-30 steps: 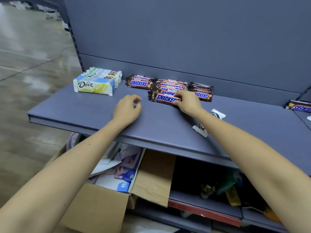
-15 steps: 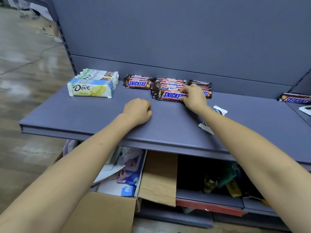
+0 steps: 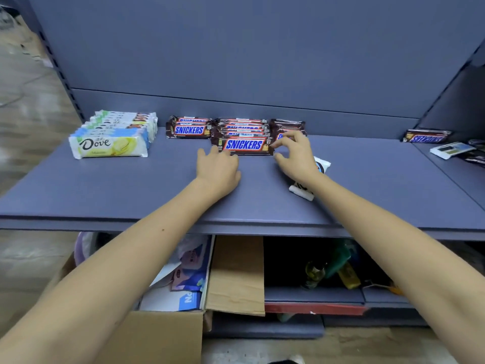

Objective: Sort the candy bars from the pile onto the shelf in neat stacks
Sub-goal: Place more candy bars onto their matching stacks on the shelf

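A front Snickers bar (image 3: 244, 145) lies flat on the blue shelf (image 3: 118, 190), at the near end of a row of Snickers bars (image 3: 242, 126). Two more Snickers stacks flank the row, one on the left (image 3: 189, 130) and one on the right (image 3: 287, 124). My left hand (image 3: 219, 166) lies flat, its straight fingers touching the front bar's left end. My right hand (image 3: 295, 153) hovers at the bar's right end with spread fingers; its fingertips touch the wrapper and the thumb is apart. A Dove stack (image 3: 110, 145) sits at the far left.
A lone Snickers bar (image 3: 426, 137) and some white cards (image 3: 451, 149) lie at the far right. A white packet (image 3: 301, 191) rests under my right wrist. Below the shelf stand an open cardboard box (image 3: 162, 334) with packages and a lower shelf with clutter.
My right hand slid the front Snickers bar back against the row and loosened its grip. My left hand moved forward from the shelf and uncurled to touch the bar's left end.
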A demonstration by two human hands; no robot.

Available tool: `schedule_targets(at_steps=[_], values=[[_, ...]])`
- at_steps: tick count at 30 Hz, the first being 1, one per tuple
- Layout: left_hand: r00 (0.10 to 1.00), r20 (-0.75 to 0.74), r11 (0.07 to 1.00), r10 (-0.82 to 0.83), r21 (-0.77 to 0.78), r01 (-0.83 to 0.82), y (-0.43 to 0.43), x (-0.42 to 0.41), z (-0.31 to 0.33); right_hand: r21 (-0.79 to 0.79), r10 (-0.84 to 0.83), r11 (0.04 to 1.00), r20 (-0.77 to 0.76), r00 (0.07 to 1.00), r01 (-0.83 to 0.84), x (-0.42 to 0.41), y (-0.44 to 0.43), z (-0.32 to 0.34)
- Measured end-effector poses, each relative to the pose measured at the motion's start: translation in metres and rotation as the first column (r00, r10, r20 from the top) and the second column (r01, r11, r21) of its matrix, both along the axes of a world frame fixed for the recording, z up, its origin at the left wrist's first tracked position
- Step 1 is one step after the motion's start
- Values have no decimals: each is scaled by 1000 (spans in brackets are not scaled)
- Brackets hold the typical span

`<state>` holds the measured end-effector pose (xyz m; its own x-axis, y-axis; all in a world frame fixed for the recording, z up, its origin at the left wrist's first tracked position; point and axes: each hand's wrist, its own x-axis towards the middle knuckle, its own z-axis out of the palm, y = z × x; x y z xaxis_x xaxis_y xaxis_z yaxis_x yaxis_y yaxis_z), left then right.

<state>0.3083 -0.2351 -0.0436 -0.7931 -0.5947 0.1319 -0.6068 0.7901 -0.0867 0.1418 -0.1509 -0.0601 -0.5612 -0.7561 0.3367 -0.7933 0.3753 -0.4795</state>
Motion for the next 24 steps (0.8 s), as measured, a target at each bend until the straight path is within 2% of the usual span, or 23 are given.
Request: schedule_targets(at_steps=[5, 8, 11, 14, 17, 21, 24], values=[[967, -215, 936, -136, 293, 197, 44, -49, 8, -21, -127, 991, 96, 987, 130, -19, 52, 6], [966, -214, 884, -145, 411, 224, 70, -76, 10, 2, -227, 973, 195, 954, 231, -31, 81, 12], [977, -143, 867, -161, 452, 209, 86, -94, 6, 77, -248, 969, 237, 939, 237, -35, 101, 15], [983, -126, 883, -133, 435, 175, 91, -101, -1, 53, -255, 966, 361, 897, 253, -31, 111, 17], [978, -207, 864, -40, 484, 137, 90, -101, -6, -22, -192, 973, 486, 853, 231, -20, 113, 18], [951, -302, 790, 62, 598, 138, 88, -97, -9, -159, -72, 963, 628, 775, 218, -6, 111, 15], [933, -359, 784, 27, 587, 204, 89, -87, -6, -243, -53, 934, 633, 772, 263, -1, 113, 9]])
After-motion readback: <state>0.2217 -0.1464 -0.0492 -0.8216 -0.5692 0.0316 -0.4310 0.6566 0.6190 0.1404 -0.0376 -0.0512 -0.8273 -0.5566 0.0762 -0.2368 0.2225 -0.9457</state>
